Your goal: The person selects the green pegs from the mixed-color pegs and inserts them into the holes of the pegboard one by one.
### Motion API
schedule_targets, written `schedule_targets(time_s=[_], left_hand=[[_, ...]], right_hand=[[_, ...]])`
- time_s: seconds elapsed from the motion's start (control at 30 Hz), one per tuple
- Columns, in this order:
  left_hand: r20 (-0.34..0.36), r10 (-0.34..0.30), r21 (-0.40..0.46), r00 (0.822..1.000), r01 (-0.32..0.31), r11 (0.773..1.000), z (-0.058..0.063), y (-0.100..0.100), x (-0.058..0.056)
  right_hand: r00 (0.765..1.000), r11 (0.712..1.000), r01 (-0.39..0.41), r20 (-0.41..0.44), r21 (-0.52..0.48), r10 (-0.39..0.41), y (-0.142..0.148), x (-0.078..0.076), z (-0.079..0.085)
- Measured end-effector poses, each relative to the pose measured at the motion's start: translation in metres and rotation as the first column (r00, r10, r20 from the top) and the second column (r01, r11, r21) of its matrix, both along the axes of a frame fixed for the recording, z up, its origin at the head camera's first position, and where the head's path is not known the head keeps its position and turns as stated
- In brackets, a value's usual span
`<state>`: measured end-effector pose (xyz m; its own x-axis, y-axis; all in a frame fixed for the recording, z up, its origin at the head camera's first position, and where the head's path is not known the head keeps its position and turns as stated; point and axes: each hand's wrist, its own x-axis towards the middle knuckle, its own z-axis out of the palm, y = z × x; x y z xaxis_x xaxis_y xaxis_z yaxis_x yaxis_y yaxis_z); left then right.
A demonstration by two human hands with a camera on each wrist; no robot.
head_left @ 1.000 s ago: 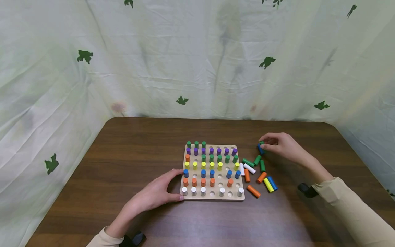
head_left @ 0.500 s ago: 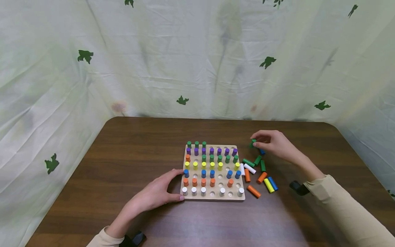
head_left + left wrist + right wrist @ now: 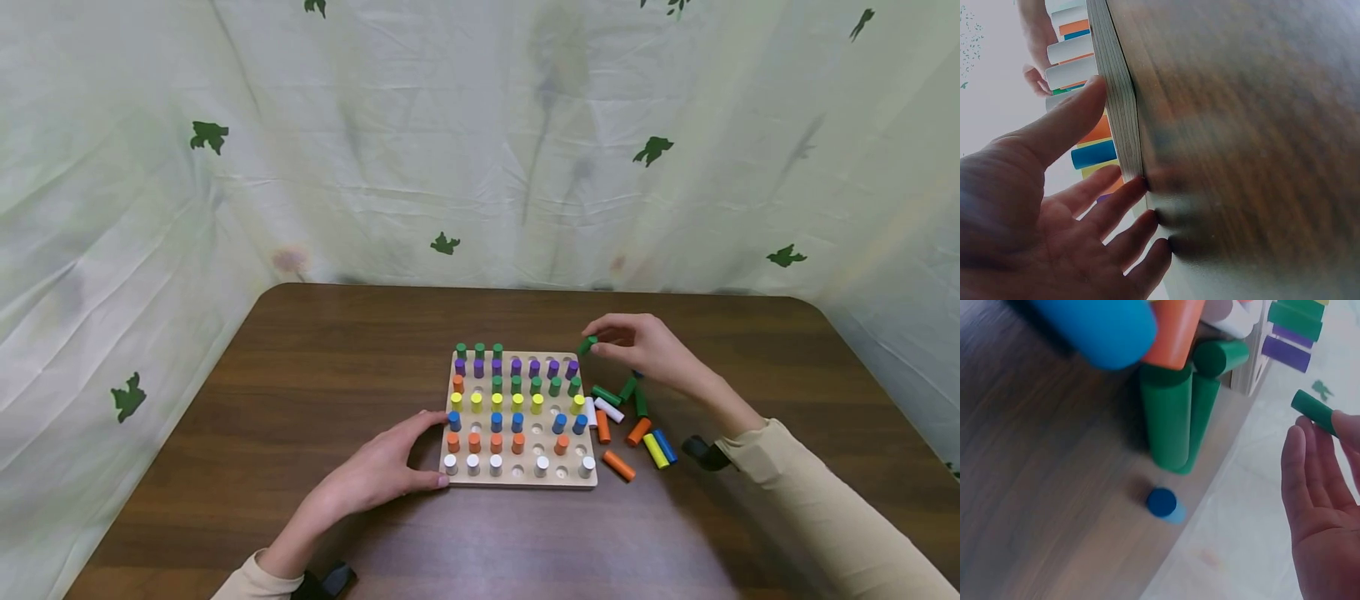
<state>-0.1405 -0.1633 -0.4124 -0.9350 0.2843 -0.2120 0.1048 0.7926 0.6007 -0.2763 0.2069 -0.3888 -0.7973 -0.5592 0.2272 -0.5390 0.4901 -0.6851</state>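
A green peg [image 3: 588, 344] sits tilted between the thumb and fingertips of my right hand [image 3: 641, 343], pinched just beyond the far right corner of a wooden pegboard [image 3: 480, 482]. My left hand [image 3: 378, 467] lies along the board's left side with fingers extended, thumb touching near the front corner, resting against the wood without clasping it.

On the board, pegs stand upright in rows: three green ones at the back, then a full line of purple pegs [image 3: 516, 367], a mixed row of one orange and five green, then yellow pegs [image 3: 497, 403], blue pegs [image 3: 497, 422], orange pegs [image 3: 497, 442] and white pegs [image 3: 496, 465] nearest me.

Loose pegs lie scattered to the right, among them a yellow peg [image 3: 655, 451] and a blue peg [image 3: 665, 447] side by side. A second blue peg [image 3: 1162, 502], mostly hidden behind my hand from above, shows in the right wrist view.

Beneath everything is a brown wood-grain table [image 3: 322, 358]; behind it hangs a pale curtain [image 3: 480, 150] with green leaf shapes.
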Motion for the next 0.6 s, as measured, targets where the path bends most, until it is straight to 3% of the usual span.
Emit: schedule_targets(time_s=[0.43, 0.6], left_hand=[[-0.004, -0.009, -0.006, 1.000, 0.009, 1.000, 0.001, 0.001, 0.001], [-0.004, -0.016, -0.005, 1.000, 0.016, 1.000, 0.001, 0.000, 0.001]], right_hand=[[1.000, 1.000, -0.015, -0.014, -0.017, 0.015, -0.021, -0.004, -0.001], [0.999, 0.999, -0.038, 0.001, -0.013, 0.038, -0.030, -0.002, 0.006]])
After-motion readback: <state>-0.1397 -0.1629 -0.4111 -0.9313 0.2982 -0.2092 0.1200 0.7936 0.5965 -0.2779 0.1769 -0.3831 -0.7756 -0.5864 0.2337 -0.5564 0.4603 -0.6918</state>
